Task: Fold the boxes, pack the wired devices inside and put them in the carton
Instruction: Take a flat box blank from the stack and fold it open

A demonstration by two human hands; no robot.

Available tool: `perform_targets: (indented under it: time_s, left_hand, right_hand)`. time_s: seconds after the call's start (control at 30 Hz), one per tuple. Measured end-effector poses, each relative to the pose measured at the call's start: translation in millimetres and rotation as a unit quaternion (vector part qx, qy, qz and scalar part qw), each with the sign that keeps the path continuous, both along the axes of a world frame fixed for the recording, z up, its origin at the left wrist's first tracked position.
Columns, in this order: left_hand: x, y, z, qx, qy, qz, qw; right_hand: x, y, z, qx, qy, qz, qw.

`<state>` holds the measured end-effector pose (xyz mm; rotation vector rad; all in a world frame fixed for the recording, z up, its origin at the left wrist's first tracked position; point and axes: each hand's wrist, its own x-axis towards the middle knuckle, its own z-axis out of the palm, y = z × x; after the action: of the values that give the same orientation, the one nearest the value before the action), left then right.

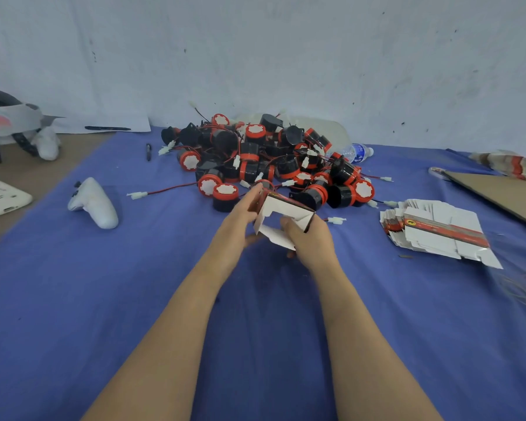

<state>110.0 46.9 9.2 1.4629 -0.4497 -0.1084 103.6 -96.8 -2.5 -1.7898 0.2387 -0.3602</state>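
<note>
At the far left a headset [9, 123] and a white controller [96, 205] were seen lying on the surface [119, 299], which was covered with blue cloth. Further in, a heap of black-and-red wired devices [274, 159] was piled toward the back, with loose leads and white plugs trailing over the cloth. Just in front of that heap a half-folded box [284, 206] was held up off the surface between both hands, its white inside and open flaps turned toward the camera. The left hand [240, 215] was laid along the box's left side, fingers fairly straight against the card, so no closed grip was formed there. The right hand [308, 238] was curled round the lower right corner; its grip was closed on the box, with the thumb pressed onto a white flap. To the right, a water bottle [357, 152] lay beside the heap, a stack of flat boxes [434, 230] was fanned out on the cloth, and a cardboard sheet [498, 192] was seen at the far edge.
</note>
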Motion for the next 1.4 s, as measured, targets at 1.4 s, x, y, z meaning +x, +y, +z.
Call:
perform_targets:
  time_s: [1.4]
  left_hand:
    - [5,-14,-23,0.168,-0.139,0.231,0.948]
  right_hand:
    - [-2,33,4,0.263,-0.128,0.045,0.955]
